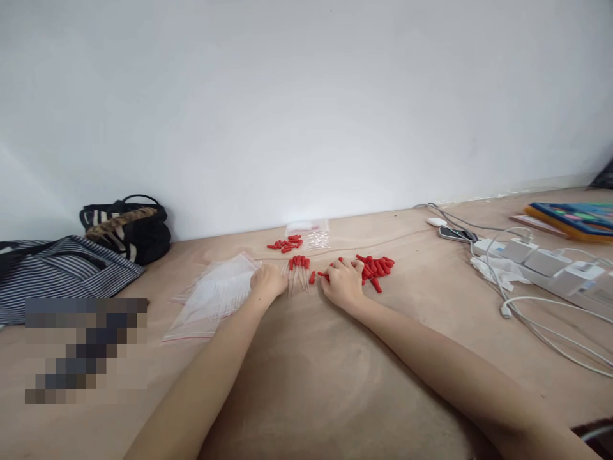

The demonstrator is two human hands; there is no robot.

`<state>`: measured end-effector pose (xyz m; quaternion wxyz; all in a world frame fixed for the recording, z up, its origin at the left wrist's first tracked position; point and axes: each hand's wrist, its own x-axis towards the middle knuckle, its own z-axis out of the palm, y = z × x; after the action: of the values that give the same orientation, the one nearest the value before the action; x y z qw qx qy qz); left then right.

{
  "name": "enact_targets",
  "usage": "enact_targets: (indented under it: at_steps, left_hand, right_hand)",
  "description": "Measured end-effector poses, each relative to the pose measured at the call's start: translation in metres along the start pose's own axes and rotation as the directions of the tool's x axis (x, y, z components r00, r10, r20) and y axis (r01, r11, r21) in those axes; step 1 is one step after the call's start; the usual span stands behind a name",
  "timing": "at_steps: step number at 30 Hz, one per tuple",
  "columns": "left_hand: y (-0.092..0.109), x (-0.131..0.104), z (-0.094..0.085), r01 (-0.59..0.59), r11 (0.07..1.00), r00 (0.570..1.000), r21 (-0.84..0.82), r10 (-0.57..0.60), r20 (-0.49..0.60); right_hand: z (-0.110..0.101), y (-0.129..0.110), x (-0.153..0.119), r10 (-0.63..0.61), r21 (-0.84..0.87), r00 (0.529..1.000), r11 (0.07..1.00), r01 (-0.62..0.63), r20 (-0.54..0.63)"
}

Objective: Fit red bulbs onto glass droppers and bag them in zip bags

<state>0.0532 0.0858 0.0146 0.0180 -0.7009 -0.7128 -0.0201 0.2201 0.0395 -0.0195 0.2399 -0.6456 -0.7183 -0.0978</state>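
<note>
My left hand (269,281) is closed on the table beside several clear thin tubes (299,281) topped with red rubber bulbs (299,260). Its fingertips are turned away, so whatever they hold is hidden. To the right, my right hand (345,284) rests palm down, fingers apart, on the left side of a pile of red rubber bulbs (378,268). One bulb pokes out at its left fingertips. Between the two hands lies a single loose red bulb (312,277). Clear plastic bags (211,294) holding thin tubes lie under and left of my left hand.
Farther back, more red bulbs (287,243) lie by a small clear bag (309,233) near the wall. A black bag (127,227) and striped cloth (62,275) sit at left. Chargers (550,262), white cables (527,319) and a blue-orange case (569,217) occupy the right.
</note>
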Motion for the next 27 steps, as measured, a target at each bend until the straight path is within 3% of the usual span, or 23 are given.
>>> enact_targets:
  at_steps: [6, 9, 11, 12, 14, 16, 18, 22, 27]
  left_hand:
    - [-0.010, 0.002, -0.010, -0.011, 0.997, 1.000, -0.078, 0.013, 0.017]
    - [-0.014, -0.016, -0.016, -0.122, 0.984, 0.992, -0.131, 0.118, -0.034]
    - [-0.017, -0.034, -0.016, -0.251, 0.951, 0.967, -0.181, 0.238, -0.090]
    - [-0.019, -0.044, -0.014, -0.334, 0.919, 0.941, -0.210, 0.315, -0.120]
    - [-0.022, -0.062, -0.005, -0.607, 0.734, 0.792, -0.305, 0.528, -0.306]
    - [-0.023, -0.075, 0.006, -0.735, 0.599, 0.675, -0.319, 0.604, -0.423]
    - [-0.023, -0.080, 0.016, -0.788, 0.531, 0.612, -0.311, 0.623, -0.487]
    - [-0.019, -0.080, 0.028, -0.830, 0.455, 0.557, -0.323, 0.635, -0.536]
    - [-0.019, -0.080, 0.029, -0.826, 0.449, 0.563, -0.339, 0.652, -0.509]
  right_hand:
    - [-0.016, 0.020, -0.026, -0.039, 0.126, 0.986, 0.990, 0.060, -0.164]
    - [-0.021, 0.033, -0.040, -0.058, 0.245, 0.976, 0.963, 0.110, -0.211]
    - [-0.024, 0.040, -0.046, -0.083, 0.337, 0.981, 0.931, 0.139, -0.175]
    - [-0.025, 0.042, -0.048, -0.096, 0.380, 0.984, 0.913, 0.146, -0.147]
    - [-0.027, 0.042, -0.051, -0.131, 0.449, 0.987, 0.879, 0.159, -0.095]
    - [-0.028, 0.038, -0.053, -0.182, 0.489, 0.982, 0.852, 0.184, -0.053]
    - [-0.029, 0.032, -0.055, -0.228, 0.515, 0.974, 0.833, 0.203, -0.015]
    - [-0.030, 0.021, -0.056, -0.205, 0.580, 0.978, 0.801, 0.144, 0.040]
    - [-0.030, 0.019, -0.054, -0.175, 0.644, 0.981, 0.761, 0.078, 0.087]
